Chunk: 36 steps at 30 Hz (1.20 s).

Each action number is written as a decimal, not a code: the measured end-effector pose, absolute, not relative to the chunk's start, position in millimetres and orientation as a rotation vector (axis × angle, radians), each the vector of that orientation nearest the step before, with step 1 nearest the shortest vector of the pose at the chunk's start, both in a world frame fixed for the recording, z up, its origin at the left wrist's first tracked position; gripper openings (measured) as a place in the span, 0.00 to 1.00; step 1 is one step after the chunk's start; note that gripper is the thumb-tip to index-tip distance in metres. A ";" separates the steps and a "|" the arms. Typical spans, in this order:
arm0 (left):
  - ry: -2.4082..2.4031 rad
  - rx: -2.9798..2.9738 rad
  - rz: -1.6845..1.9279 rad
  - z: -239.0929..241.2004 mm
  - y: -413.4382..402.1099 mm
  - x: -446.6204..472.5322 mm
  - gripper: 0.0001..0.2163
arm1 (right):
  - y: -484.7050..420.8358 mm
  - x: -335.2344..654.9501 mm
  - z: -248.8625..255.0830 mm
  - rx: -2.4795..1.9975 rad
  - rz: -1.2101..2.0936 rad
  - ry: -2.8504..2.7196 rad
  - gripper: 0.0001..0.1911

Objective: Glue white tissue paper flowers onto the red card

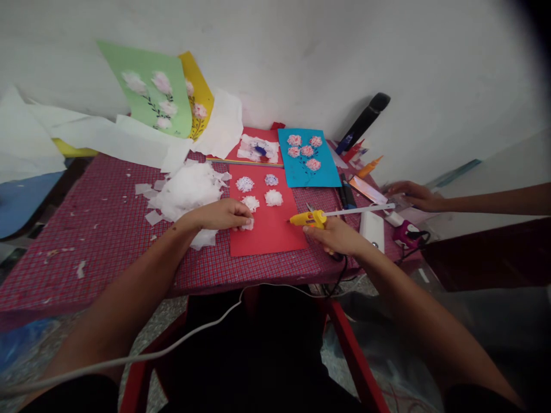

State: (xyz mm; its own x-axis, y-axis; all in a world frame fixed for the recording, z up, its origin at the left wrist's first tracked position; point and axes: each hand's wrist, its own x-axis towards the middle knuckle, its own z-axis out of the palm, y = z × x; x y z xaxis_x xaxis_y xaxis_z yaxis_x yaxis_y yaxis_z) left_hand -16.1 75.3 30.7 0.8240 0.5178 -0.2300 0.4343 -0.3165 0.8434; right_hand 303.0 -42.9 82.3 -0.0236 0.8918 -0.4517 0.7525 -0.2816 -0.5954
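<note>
In my right hand (pixel 333 234) is a yellow hot glue gun (pixel 308 219), its nozzle pointing left over the red paper sheet (pixel 273 238). A long whitish glue stick (pixel 361 210) sticks out of its rear. My left hand (pixel 228 215) pinches a small white tissue piece (pixel 248 224) above the sheet's left side. Beyond it, several fluffy tissue flowers lie on the red paper, among them a plain white one (pixel 274 198) and a blue-speckled one (pixel 245 184). Left of them spreads a pile of white tissue squares (pixel 189 189).
A blue card (pixel 309 158) with pink flowers lies at the back; a green card (pixel 150 89) leans on the wall. Another person's hand (pixel 415 195) is at the right, near a phone (pixel 368 189) and a white power strip (pixel 372 230). A white cable (pixel 185 335) crosses my lap.
</note>
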 end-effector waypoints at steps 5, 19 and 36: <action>0.704 1.948 0.103 30.3 75.7 -16.3 0.14 | -43.3 305.4 81.8 -2.091 1.189 -1.761 0.19; 0.680 1.948 0.125 28.4 76.4 -16.2 0.14 | -47.9 300.0 83.8 -2.107 1.231 -1.741 0.17; 0.706 1.955 0.105 28.9 76.5 -15.9 0.14 | -38.4 290.8 86.0 -2.147 1.201 -1.703 0.17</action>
State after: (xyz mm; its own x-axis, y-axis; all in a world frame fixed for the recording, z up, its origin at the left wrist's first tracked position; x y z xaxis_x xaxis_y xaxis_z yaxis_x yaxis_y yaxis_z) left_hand -15.9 76.5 28.9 0.8251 0.5180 -0.2255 0.4302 -0.3172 0.8452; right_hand 290.8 -38.4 86.0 0.0352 0.8719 -0.4883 0.7527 -0.3446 -0.5610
